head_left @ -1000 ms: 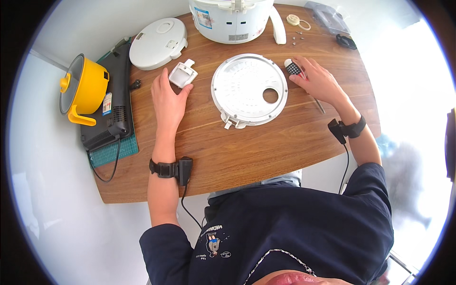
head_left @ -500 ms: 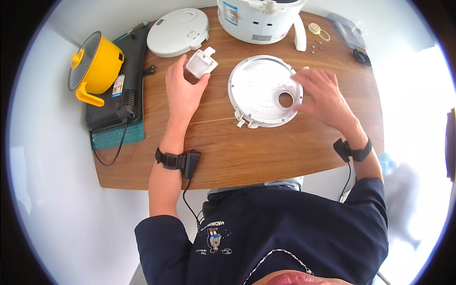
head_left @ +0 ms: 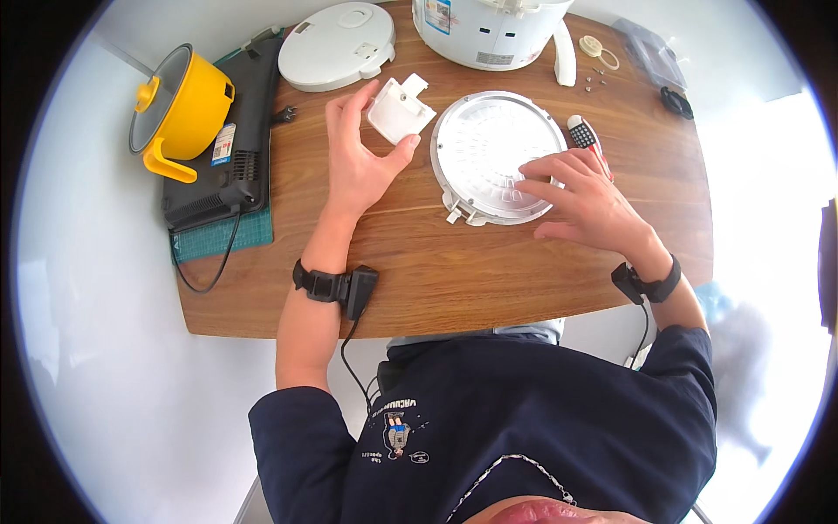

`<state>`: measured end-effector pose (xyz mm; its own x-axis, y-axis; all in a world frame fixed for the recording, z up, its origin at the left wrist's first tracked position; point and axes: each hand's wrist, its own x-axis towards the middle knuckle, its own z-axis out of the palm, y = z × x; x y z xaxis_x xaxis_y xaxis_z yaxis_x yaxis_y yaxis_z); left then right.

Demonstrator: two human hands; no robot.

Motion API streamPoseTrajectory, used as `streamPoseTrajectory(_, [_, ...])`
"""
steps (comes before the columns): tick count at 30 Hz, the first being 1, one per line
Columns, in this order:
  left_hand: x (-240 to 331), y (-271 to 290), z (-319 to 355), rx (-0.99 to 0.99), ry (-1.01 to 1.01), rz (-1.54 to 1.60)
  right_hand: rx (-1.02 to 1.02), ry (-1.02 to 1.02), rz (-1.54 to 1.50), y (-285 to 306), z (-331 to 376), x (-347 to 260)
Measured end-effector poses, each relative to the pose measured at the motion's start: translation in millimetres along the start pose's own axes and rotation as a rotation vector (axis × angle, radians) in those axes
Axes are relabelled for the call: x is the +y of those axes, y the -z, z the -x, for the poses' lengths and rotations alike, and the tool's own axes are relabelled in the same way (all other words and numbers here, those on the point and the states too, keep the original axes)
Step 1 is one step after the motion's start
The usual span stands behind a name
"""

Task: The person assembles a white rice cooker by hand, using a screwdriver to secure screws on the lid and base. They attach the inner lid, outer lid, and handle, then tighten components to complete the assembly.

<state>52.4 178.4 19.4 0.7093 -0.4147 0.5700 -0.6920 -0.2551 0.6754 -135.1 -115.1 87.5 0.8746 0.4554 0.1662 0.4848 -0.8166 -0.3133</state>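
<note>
Between the thumb and fingers of my left hand (head_left: 360, 166) is a small white plastic piece (head_left: 401, 110) with a tab on its upper end. To its right, a round silver metal inner lid (head_left: 489, 131) with a small latch on its lower left edge lies on the table. My right hand (head_left: 594, 196) is over the lid's lower right rim, fingers bent and apart, with nothing visible in them. It covers the lid's round hole. Whether the fingertips touch the metal, I cannot tell. Just beyond this hand lies a red, black and white handheld object (head_left: 587, 140), partly hidden.
A white rice cooker body (head_left: 497, 39) and its white outer lid (head_left: 336, 48) are at the back. On the left, a yellow pot (head_left: 183, 113) rests on a black appliance (head_left: 249, 131) over a green mat (head_left: 262, 231). Several small screws (head_left: 594, 85) lie right of the cooker.
My right hand has moved down and left over the lid, covering its hole and revealing the red, black and white object. My left hand has turned the white piece.
</note>
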Motion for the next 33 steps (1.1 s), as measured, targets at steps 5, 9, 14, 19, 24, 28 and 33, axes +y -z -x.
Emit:
streamPoseTrajectory(5, [-7, -5, 4, -0.006, 0.121, -0.163, 0.055, -0.130, 0.022, 1, 10, -2])
streamPoseTrajectory(9, [-15, -2, 6, -0.047, 0.284, -0.296, 0.080, -0.138, 0.037, -7, 16, 1])
streamPoseTrajectory(14, [-8, -4, 5, 0.005, 0.218, -0.201, 0.108, -0.136, 0.036, -6, 16, -2])
streamPoseTrajectory(19, [12, -2, -3, 0.012, -0.032, -0.054, 0.162, -0.270, -0.325, 11, 1, -14])
streamPoseTrajectory(24, [55, -26, -20, -0.036, -0.166, -0.029, 0.240, -0.422, -0.786, 20, -46, -15])
streamPoseTrajectory(28, [69, -52, -35, -0.040, -0.169, 0.075, 0.372, -0.485, -0.978, 9, -71, 7])
streamPoseTrajectory(33, [63, -71, -42, -0.111, -0.100, 0.129, 0.489, -0.545, -0.764, 2, -68, 34])
